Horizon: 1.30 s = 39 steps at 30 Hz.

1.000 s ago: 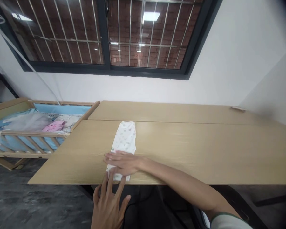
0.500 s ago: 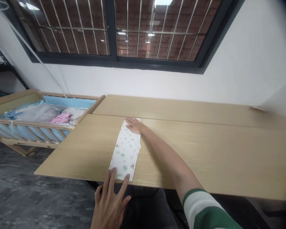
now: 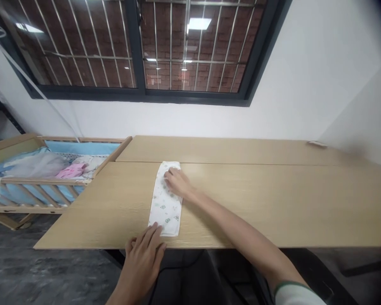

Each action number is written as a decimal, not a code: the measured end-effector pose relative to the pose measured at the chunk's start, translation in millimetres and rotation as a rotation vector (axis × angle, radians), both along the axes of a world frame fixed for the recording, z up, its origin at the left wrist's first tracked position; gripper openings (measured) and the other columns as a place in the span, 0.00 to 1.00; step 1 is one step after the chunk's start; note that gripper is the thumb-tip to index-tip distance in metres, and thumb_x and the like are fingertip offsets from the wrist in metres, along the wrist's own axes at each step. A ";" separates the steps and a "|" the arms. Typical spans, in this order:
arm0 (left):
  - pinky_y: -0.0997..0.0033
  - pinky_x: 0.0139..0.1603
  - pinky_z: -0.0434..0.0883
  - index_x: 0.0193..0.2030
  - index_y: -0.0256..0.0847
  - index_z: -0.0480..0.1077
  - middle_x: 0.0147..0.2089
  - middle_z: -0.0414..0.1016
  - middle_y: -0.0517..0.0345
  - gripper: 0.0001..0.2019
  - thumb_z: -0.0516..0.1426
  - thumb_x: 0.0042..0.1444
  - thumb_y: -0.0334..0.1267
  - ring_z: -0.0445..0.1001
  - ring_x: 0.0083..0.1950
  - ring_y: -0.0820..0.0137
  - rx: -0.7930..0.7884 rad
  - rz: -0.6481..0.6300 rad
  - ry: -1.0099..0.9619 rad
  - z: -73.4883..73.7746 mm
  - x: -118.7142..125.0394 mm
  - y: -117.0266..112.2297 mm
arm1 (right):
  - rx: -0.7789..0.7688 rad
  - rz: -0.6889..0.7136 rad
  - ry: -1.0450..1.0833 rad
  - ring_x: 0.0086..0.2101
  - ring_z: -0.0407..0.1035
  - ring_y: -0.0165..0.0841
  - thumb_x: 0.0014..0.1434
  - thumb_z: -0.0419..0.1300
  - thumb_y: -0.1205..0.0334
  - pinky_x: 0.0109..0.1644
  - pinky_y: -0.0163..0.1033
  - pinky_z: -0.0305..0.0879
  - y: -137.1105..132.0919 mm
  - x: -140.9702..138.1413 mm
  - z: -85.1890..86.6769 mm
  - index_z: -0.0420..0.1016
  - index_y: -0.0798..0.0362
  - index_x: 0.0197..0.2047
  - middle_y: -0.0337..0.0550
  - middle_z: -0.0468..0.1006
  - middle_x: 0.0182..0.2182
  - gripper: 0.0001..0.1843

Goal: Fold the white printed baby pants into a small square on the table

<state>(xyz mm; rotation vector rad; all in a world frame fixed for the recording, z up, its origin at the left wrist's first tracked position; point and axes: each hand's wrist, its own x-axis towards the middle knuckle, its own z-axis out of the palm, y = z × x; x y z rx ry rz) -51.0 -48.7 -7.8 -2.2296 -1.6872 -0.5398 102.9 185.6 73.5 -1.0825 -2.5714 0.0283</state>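
A white cloth [image 3: 161, 203] with small green and grey prints lies folded into a long narrow strip on the wooden table. Near its far end rests my right hand [image 3: 177, 183], fingers bent and drawn together on the fabric; the fingertips are partly hidden, but they appear closed on it. My left hand [image 3: 143, 254] is at the table's front edge, with its fingers stretched out and the tips touching the cloth's near left corner. Some of the cloth's right side is covered by my right hand.
The wooden table [image 3: 257, 203] runs far to the right, with a seam along its back. At left stands a wooden crib [image 3: 59, 182] holding blue bedding and a pink cloth [image 3: 71, 170]. A barred window [image 3: 139, 95] is above. A small white object [image 3: 316, 144] lies at the back right.
My right hand has gone from lying flat at the cloth's far end to bent fingers slightly nearer me. My left fingers have drawn closer together on the near corner. The view has shifted.
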 end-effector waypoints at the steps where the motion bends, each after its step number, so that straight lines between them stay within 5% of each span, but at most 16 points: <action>1: 0.57 0.59 0.65 0.67 0.46 0.66 0.67 0.70 0.50 0.20 0.48 0.72 0.41 0.70 0.64 0.60 0.001 -0.023 -0.011 -0.1 -4.1 0.1 | -0.065 0.050 0.023 0.50 0.72 0.44 0.69 0.50 0.64 0.56 0.48 0.65 -24.2 7.8 3.1 0.77 0.55 0.49 0.56 0.79 0.48 0.14; 4: 0.59 0.57 0.65 0.67 0.48 0.66 0.67 0.71 0.49 0.20 0.51 0.71 0.44 0.72 0.63 0.59 0.024 -0.109 -0.034 -4.9 -17.0 3.6 | -0.257 0.262 0.028 0.46 0.74 0.39 0.72 0.52 0.54 0.51 0.43 0.68 -94.2 35.0 3.9 0.76 0.53 0.51 0.50 0.80 0.45 0.16; 7: 0.61 0.55 0.66 0.66 0.49 0.67 0.64 0.74 0.51 0.19 0.52 0.70 0.41 0.75 0.58 0.61 0.052 -0.195 -0.056 -10.1 -27.4 6.9 | -0.213 0.282 -0.015 0.56 0.70 0.45 0.67 0.60 0.47 0.61 0.48 0.65 -147.7 57.0 -10.0 0.72 0.54 0.59 0.54 0.76 0.57 0.25; 10: 0.62 0.55 0.66 0.64 0.48 0.68 0.59 0.77 0.53 0.19 0.50 0.70 0.31 0.76 0.54 0.64 0.027 -0.265 -0.130 -7.8 -31.9 1.0 | -0.072 0.230 -0.016 0.62 0.65 0.45 0.70 0.57 0.58 0.67 0.51 0.59 -180.4 66.9 -26.1 0.71 0.55 0.60 0.54 0.72 0.62 0.18; 12: 0.63 0.55 0.67 0.63 0.46 0.68 0.55 0.79 0.54 0.20 0.48 0.70 0.27 0.76 0.51 0.67 -0.010 -0.340 -0.206 -0.8 -31.4 -8.7 | -0.040 0.213 0.008 0.58 0.69 0.42 0.71 0.52 0.68 0.67 0.50 0.59 -194.2 69.2 -27.0 0.73 0.54 0.56 0.53 0.76 0.57 0.15; 15: 0.67 0.56 0.68 0.61 0.47 0.68 0.52 0.78 0.57 0.18 0.49 0.70 0.27 0.75 0.52 0.69 -0.084 -0.452 -0.344 17.5 -27.2 -24.3 | -0.145 0.193 0.061 0.46 0.74 0.40 0.70 0.51 0.70 0.60 0.49 0.66 -208.1 72.5 -6.8 0.74 0.53 0.51 0.48 0.80 0.44 0.12; 18: 0.72 0.54 0.70 0.61 0.49 0.68 0.51 0.76 0.56 0.17 0.52 0.70 0.30 0.75 0.53 0.71 -0.103 -0.489 -0.520 43.1 -20.8 -27.1 | -0.310 0.156 0.157 0.43 0.73 0.38 0.71 0.51 0.64 0.52 0.44 0.70 -211.9 77.3 27.1 0.72 0.51 0.49 0.46 0.77 0.42 0.09; 23: 0.71 0.49 0.73 0.55 0.47 0.73 0.46 0.79 0.58 0.11 0.57 0.67 0.38 0.77 0.47 0.69 0.077 -0.383 -0.670 89.7 -15.3 22.1 | -0.368 0.150 0.376 0.50 0.69 0.37 0.72 0.50 0.62 0.56 0.43 0.67 -170.9 75.2 60.7 0.72 0.51 0.51 0.48 0.71 0.49 0.11; 28: 0.67 0.48 0.73 0.51 0.41 0.76 0.49 0.81 0.54 0.14 0.58 0.65 0.45 0.77 0.46 0.64 0.056 -0.159 -0.739 115.7 -14.6 121.8 | -0.271 0.007 0.568 0.43 0.70 0.36 0.68 0.55 0.60 0.49 0.42 0.67 -72.7 57.5 47.8 0.72 0.53 0.54 0.47 0.75 0.45 0.14; 34: 0.67 0.51 0.72 0.47 0.37 0.77 0.49 0.82 0.48 0.12 0.54 0.64 0.35 0.78 0.48 0.63 -0.181 -0.077 -0.639 91.8 1.0 218.4 | -0.370 -0.373 0.689 0.32 0.68 0.32 0.57 0.61 0.66 0.37 0.37 0.64 21.7 40.4 -4.7 0.69 0.52 0.48 0.35 0.72 0.29 0.14; 39: 0.65 0.51 0.72 0.46 0.35 0.77 0.46 0.81 0.43 0.11 0.53 0.63 0.30 0.78 0.47 0.60 -0.255 0.001 -0.549 69.7 8.3 237.9 | -0.434 -0.479 0.677 0.32 0.69 0.33 0.55 0.63 0.66 0.37 0.37 0.66 45.7 36.5 -39.9 0.68 0.52 0.42 0.35 0.72 0.28 0.12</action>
